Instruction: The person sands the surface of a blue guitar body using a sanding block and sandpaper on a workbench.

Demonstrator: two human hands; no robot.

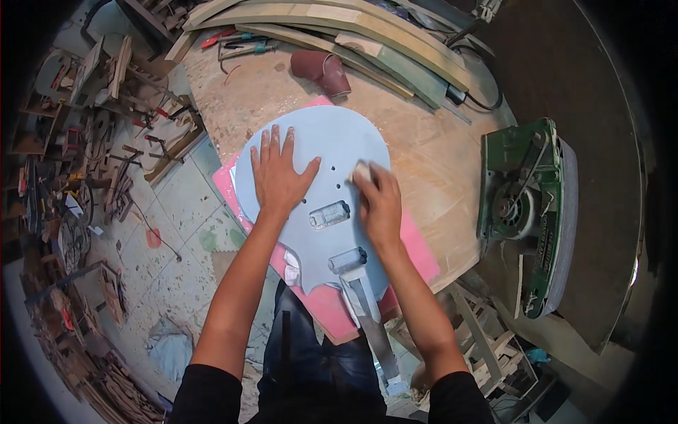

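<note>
A pale blue-grey electric guitar body [346, 134] lies face up before me, with its neck [378, 346] pointing back toward my legs on the right. Two rectangular pickup cavities and several small holes are cut into its face. My left hand [279, 173] rests flat on the left part of the body, fingers stretched forward. Over the right part, my right hand [381, 205] is closed on a small pale tan block [362, 170], held against the surface; my fingers hide part of it. A pink sheet [418, 247] sticks out from under the guitar.
On the wooden table [445, 184] a curled reddish-brown sheet of sandpaper [321, 68] lies beyond the guitar. Curved wooden strips [367, 28] and clamps [244, 46] are at the far edge. A green belt machine [519, 212] stands to the right. Wood pieces crowd the left side.
</note>
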